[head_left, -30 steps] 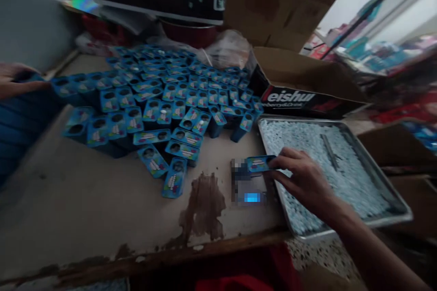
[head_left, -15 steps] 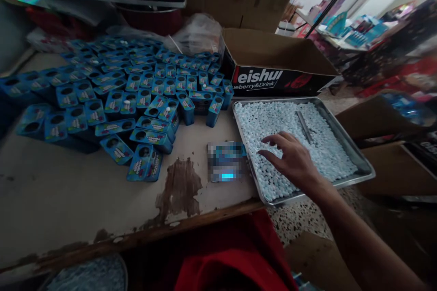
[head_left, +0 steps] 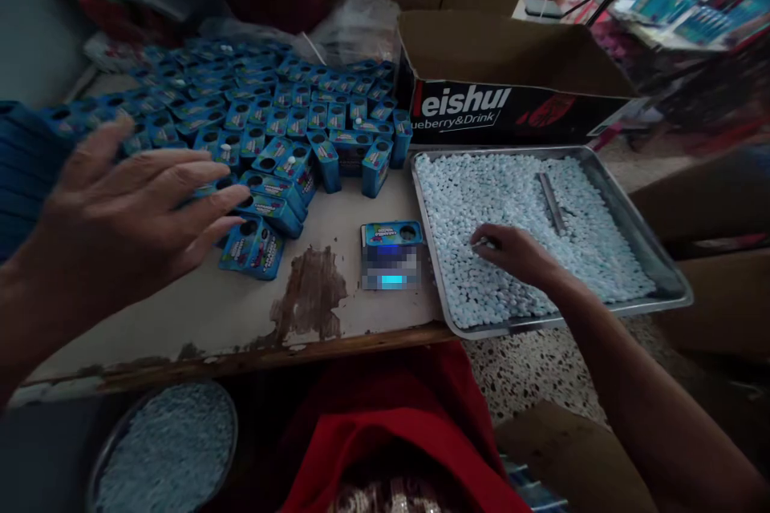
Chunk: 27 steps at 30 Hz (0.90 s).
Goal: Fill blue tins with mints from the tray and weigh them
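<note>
My right hand is down at the pale-blue candies in a shallow metal tray. Its fingertips are pinched together, and whatever lies between them is too small to make out. Over the left side of the table hangs my left hand, fingers stretched out, holding nothing. It partly covers the many blue candy boxes with round holes in their tops. Between tray and boxes, one blue box sits on a small device with a lit cyan display; the device is partly blurred out.
A metal strip lies on the candies. Behind the tray stands an open black carton. A clear plastic bag is behind the boxes. Below the worn table edge, a round container holds more candies.
My left hand has come into view from the left, over the boxes. My right hand has closed from spread fingers to a pinch, down at the candies. The camera view has shifted.
</note>
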Motion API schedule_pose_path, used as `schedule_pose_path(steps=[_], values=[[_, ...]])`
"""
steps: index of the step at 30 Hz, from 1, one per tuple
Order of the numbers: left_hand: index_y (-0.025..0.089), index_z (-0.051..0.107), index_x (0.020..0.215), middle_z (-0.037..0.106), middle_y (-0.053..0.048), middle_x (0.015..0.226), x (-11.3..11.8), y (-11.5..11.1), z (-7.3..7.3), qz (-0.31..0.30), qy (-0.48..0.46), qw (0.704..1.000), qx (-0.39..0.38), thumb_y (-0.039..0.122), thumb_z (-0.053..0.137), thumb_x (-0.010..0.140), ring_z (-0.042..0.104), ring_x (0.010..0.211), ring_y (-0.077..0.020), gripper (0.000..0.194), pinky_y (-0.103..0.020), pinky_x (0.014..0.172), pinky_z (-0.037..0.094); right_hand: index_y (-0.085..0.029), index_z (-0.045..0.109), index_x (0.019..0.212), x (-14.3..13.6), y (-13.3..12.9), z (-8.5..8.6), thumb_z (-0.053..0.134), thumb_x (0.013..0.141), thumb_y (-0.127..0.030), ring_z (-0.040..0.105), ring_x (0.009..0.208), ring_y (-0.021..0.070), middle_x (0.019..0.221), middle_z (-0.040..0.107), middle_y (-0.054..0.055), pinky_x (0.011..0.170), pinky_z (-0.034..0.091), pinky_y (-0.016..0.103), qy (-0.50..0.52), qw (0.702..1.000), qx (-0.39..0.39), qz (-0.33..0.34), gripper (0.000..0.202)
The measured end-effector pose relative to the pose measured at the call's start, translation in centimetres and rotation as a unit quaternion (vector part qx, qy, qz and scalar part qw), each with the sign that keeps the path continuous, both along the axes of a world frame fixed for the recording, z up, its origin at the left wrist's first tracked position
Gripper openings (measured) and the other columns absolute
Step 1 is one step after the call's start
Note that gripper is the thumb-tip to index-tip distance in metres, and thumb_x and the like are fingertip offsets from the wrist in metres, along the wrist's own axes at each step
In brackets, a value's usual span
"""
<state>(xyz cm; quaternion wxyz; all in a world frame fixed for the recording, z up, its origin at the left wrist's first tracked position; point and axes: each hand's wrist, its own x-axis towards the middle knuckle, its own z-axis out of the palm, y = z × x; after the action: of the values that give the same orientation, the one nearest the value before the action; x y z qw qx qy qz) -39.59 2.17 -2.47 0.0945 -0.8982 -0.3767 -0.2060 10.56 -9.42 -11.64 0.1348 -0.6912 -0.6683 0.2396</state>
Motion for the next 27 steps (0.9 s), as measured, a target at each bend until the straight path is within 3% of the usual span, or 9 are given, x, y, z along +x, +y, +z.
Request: schedule_pose_path(steps=[2,5,8,10,13,19,24,27], values=[[0.030,0.072,0.122,0.071,-0.001,0.130,1.5,-1.4,-0.3,-0.042,0.055,0.997,0.021,0.036,0.067,0.093,0.062,0.130,-0.0259,0.031,-0.055,0.126,0.029,-0.020,0.071,0.096,0.9,-0.6,0.0,0.065,0.088,-0.036,0.049,0.059,0.0128,0.066,0.056,-0.001,0.056,0.036,0.026,0.138,0.986,0.001,-0.090,0.018],[0.028,0.068,0.124,0.073,-0.002,0.123,4.2,-2.9,-1.5,-0.057,0.030,0.997,-0.039,0.034,0.064,0.095,0.067,0.117,-0.0223,0.030,-0.048,0.119,0.042,-0.020,0.070,0.095,1.5,-1.4,-0.2,0.076,0.082,-0.042,0.045,0.057,0.0106,0.067,0.053,-0.002,0.051,0.034,0.024,0.343,0.920,-0.035,-0.185,0.026],[0.024,0.059,0.135,0.072,-0.004,0.124,7.5,-3.9,-3.3,-0.039,-0.048,0.989,-0.136,0.034,0.067,0.094,0.067,0.117,-0.0211,0.043,-0.039,0.110,0.051,-0.020,0.069,0.090,1.4,-1.7,-0.1,0.085,0.075,-0.045,0.044,0.057,0.0094,0.070,0.053,-0.002,0.049,0.033,0.023,0.453,0.862,-0.060,-0.217,0.033],[0.023,0.054,0.141,0.071,-0.006,0.126,9.5,-4.2,-4.3,-0.029,-0.091,0.981,-0.169,0.033,0.070,0.092,0.066,0.120,-0.0226,0.053,-0.039,0.109,0.052,-0.020,0.069,0.091,1.0,-1.6,0.1,0.087,0.074,-0.044,0.044,0.057,0.0091,0.071,0.054,-0.002,0.049,0.034,0.023,0.476,0.851,-0.057,-0.216,0.035],[0.023,0.053,0.141,0.069,-0.008,0.131,11.3,-4.3,-5.5,-0.031,-0.122,0.973,-0.196,0.036,0.073,0.089,0.064,0.125,-0.0262,0.057,-0.043,0.111,0.051,-0.019,0.071,0.098,0.3,-1.2,0.6,0.086,0.077,-0.043,0.044,0.057,0.0090,0.069,0.054,-0.003,0.051,0.034,0.023,0.442,0.876,-0.055,-0.187,0.035],[0.022,0.053,0.135,0.064,-0.009,0.136,12.4,-3.8,-6.0,-0.033,-0.150,0.956,-0.251,0.042,0.080,0.082,0.062,0.128,-0.0287,0.063,-0.046,0.113,0.049,-0.019,0.071,0.095,-1.6,0.4,2.3,0.076,0.089,-0.046,0.042,0.056,0.0094,0.066,0.051,-0.003,0.050,0.032,0.024,0.362,0.926,-0.057,-0.094,0.029],[0.022,0.054,0.134,0.066,-0.009,0.132,13.5,-4.1,-7.0,-0.028,-0.178,0.938,-0.296,0.040,0.078,0.083,0.064,0.124,-0.0276,0.059,-0.045,0.111,0.051,-0.020,0.071,0.101,-4.7,2.0,5.6,0.071,0.093,-0.040,0.045,0.059,0.0107,0.069,0.054,-0.002,0.054,0.035,0.025,0.342,0.939,-0.026,0.012,0.021],[0.022,0.055,0.133,0.067,-0.009,0.129,13.8,-4.2,-7.5,-0.026,-0.176,0.934,-0.309,0.042,0.076,0.084,0.065,0.120,-0.0278,0.056,-0.045,0.107,0.053,-0.020,0.073,0.102,-7.4,3.0,7.8,0.067,0.095,-0.034,0.049,0.063,0.0117,0.071,0.058,-0.002,0.059,0.037,0.025,0.273,0.957,-0.009,0.095,0.017]])
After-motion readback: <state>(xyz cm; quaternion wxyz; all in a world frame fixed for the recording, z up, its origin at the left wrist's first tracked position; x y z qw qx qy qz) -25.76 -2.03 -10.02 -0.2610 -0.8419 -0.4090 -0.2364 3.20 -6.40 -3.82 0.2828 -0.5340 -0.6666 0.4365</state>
